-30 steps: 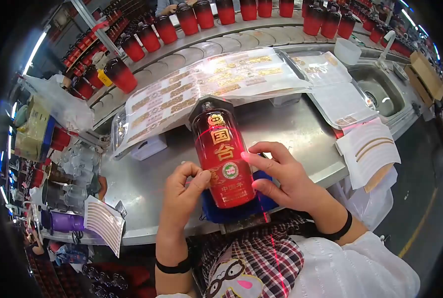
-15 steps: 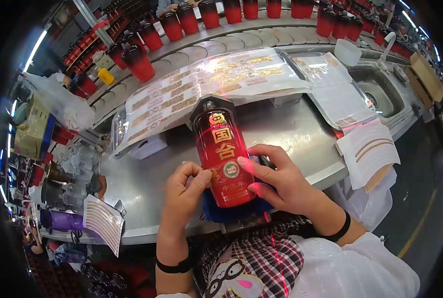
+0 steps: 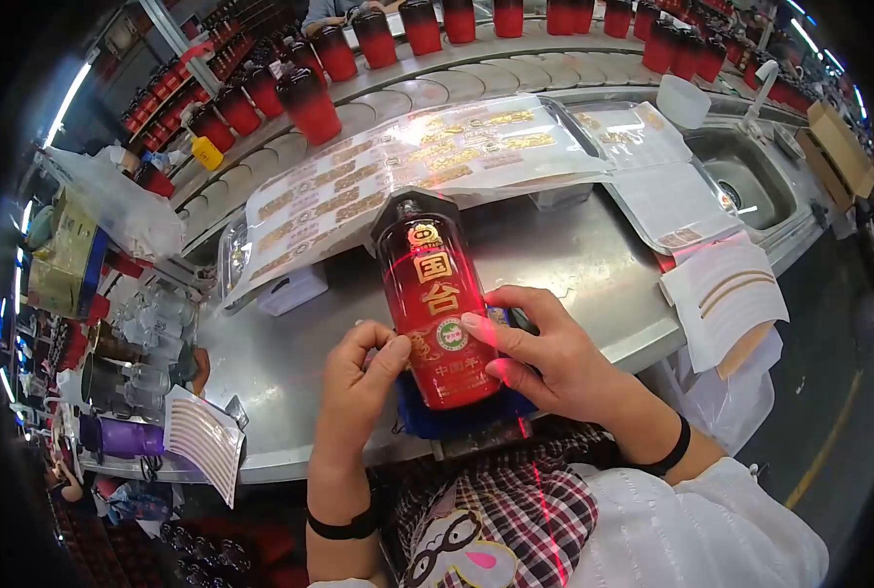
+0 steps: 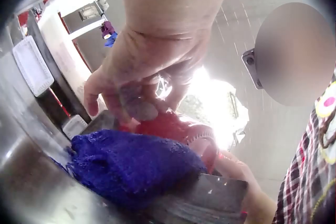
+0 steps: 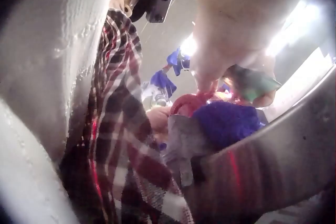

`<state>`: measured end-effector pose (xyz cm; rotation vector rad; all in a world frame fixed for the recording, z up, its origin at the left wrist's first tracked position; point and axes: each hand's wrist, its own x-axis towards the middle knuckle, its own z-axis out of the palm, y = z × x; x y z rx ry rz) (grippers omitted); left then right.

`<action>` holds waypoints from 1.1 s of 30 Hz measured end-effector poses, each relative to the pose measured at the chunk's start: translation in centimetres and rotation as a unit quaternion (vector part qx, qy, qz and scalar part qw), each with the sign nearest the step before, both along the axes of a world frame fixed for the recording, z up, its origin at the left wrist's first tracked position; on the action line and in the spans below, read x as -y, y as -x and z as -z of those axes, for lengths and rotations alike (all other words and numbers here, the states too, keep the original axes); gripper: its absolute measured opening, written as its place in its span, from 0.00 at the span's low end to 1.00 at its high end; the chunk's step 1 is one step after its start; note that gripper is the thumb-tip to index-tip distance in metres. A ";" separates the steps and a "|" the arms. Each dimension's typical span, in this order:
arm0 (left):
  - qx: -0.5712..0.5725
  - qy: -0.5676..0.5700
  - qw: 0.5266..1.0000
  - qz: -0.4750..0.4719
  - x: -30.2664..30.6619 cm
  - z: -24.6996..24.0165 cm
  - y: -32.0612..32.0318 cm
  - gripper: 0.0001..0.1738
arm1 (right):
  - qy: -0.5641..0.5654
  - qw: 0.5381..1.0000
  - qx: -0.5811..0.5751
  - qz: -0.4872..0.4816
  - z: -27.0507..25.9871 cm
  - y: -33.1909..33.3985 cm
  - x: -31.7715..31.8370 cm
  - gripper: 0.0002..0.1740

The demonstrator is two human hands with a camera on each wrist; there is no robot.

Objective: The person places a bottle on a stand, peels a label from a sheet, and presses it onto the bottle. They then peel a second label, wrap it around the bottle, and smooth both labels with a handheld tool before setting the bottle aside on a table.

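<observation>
A red bottle (image 3: 437,284) with a dark shoulder, gold characters and a round green-and-white emblem (image 3: 452,334) leans back, its base on a blue cloth (image 4: 131,163). My left hand (image 3: 354,377) pinches at the bottle's lower left side, thumb and forefinger by a gold ornament. From the right, my right hand (image 3: 569,358) holds the other side, one fingertip on the front beside the emblem. In the right wrist view the bottle's base (image 5: 187,106) shows above the cloth, with the fingers blurred behind.
Behind the bottle, sheets of gold stickers (image 3: 359,181) lie on trays. A conveyor (image 3: 515,71) carries several red-black bottles. A sink (image 3: 751,176) and hanging paper strips (image 3: 726,294) stand right. A purple cup (image 3: 128,436) and striped sheet (image 3: 205,441) are at the left edge.
One right fingertip has come from the bottle's right edge onto its front, beside the emblem. The left hand keeps its place. Bottles on the conveyor have moved rightward.
</observation>
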<state>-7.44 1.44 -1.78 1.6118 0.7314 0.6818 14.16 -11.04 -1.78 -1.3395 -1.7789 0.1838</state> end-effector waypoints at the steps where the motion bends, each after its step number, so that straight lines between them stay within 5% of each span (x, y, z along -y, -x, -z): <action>1: 0.004 0.010 1.000 -0.002 0.1 -0.1 0.0 0.11 | -0.001 1.000 -0.002 -0.001 0.1 0.0 0.0 0.28; 33: 0.022 0.052 0.998 -0.007 0.4 0.6 0.2 0.11 | 0.008 1.000 -0.019 -0.005 0.2 0.1 0.0 0.29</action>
